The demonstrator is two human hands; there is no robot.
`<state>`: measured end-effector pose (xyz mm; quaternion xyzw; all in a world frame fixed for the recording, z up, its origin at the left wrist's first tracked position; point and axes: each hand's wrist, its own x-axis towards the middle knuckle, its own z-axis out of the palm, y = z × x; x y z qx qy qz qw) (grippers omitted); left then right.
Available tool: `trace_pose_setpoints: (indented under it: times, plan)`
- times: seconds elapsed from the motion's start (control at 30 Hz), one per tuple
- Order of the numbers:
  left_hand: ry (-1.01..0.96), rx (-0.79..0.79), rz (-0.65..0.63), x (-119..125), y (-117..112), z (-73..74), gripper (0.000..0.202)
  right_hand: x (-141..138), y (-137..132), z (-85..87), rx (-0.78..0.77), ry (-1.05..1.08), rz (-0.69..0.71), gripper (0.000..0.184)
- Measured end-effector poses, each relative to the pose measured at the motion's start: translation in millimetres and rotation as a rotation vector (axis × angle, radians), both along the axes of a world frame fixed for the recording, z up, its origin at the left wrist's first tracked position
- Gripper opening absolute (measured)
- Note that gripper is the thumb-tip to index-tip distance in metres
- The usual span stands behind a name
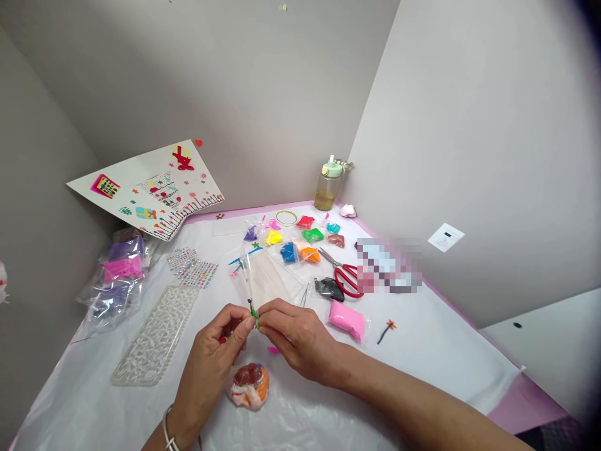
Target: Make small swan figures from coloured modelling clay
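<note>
My left hand (213,357) and my right hand (293,335) meet above the white table cover (422,351), fingertips pinched together on a tiny green clay piece (254,313). A bit of red shows under my left fingers. Just below the hands lies a mixed orange, brown and white clay lump (251,385) in clear wrap. A small pink scrap (273,349) lies under my right hand. Clear plastic sleeves (270,279) lie right behind the hands.
Small bags of coloured clay (300,241) lie at the back, with red scissors (345,275), a black clay bag (328,288) and a pink clay bag (346,319). A clear patterned tray (157,335), sticker sheets (192,266), clay packs (119,275), a bottle (328,183) and a decorated card (150,188) stand around.
</note>
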<state>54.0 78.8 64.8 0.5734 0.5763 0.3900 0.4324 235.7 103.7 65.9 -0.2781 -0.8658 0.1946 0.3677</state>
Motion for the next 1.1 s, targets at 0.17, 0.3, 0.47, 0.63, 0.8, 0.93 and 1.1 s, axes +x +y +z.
trace_pose_setpoints:
  times: [0.17, 0.3, 0.47, 0.63, 0.8, 0.93, 1.1]
  plan:
    - [-0.01, 0.035, 0.073, 2.9, 1.5, -2.4, 0.027, 1.1, 1.1, 2.3, 0.006, 0.06, -0.035, 0.015]
    - [-0.138, 0.019, 0.107, 3.5, 0.6, -4.2, 0.026, 2.1, 1.8, 3.2, 0.013, 0.043, -0.04, 0.016]
    - [-0.1, 0.027, 0.13, -0.3, -1.4, -5.9, 0.037, 2.8, 1.9, 1.8, 0.024, 0.012, -0.015, 0.016]
    - [0.009, 0.08, 0.121, -2.8, -2.4, -6.1, 0.028, 3.7, 1.5, 1.5, 0.01, 0.012, 0.004, 0.016]
    - [0.034, 0.103, 0.074, -3.2, -3.7, -3.0, 0.021, 4.6, 1.7, 3.9, -0.028, 0.019, 0.043, 0.016]
    - [0.011, 0.124, 0.131, -0.7, -4.4, -1.3, 0.026, 4.3, 1.8, 5.0, -0.053, 0.036, 0.043, 0.015]
    - [0.05, 0.213, 0.055, 0.1, -5.7, -4.0, 0.013, 4.3, 1.5, 2.6, -0.094, 0.036, 0.055, 0.016]
